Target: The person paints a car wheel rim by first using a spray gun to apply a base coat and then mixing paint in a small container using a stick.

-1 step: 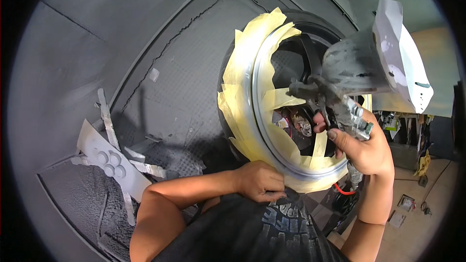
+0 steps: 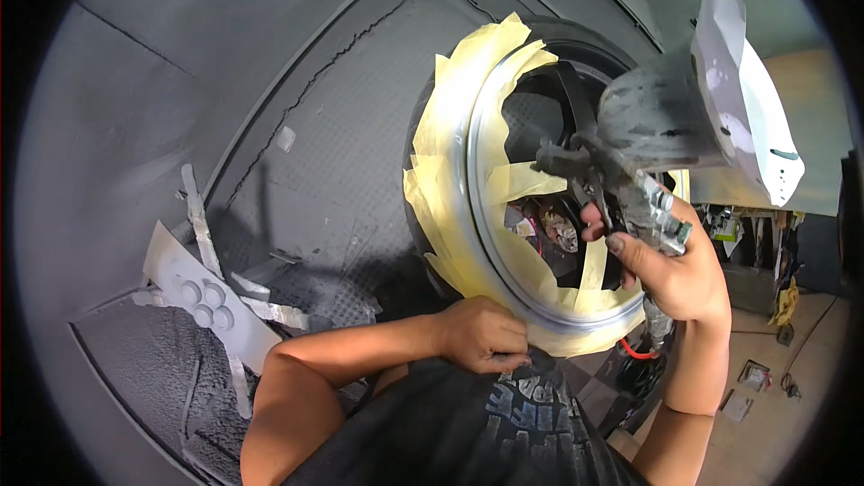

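My right hand point(image 2: 670, 274) is wrapped round the handle of a paint-stained spray gun point(image 2: 621, 189), fingers at its trigger. On top of the gun sits a smeared cup point(image 2: 652, 112) with white paper point(image 2: 756, 117) over its mouth. The nozzle points left, over a wheel point(image 2: 472, 166) whose silvery rim lip is bare between bands of yellow masking tape point(image 2: 441, 144). More tape crosses the dark spokes. My left hand point(image 2: 486, 336) is closed in a fist against my dark shirt, close to the wheel's lower edge; whatever its fingers hold, if anything, is hidden.
On the left, a pale panel point(image 2: 175, 261) with round bumps rests on a taped stand point(image 2: 202, 225). Grey booth walls point(image 2: 135, 126) enclose the left and back. A red hose point(image 2: 636, 353) hangs below the gun. Cluttered shelving point(image 2: 756, 252) and a cable point(image 2: 810, 333) lie at right.
The spray gun's cup and paper have tipped up very slightly. My left hand and the wheel look the same.
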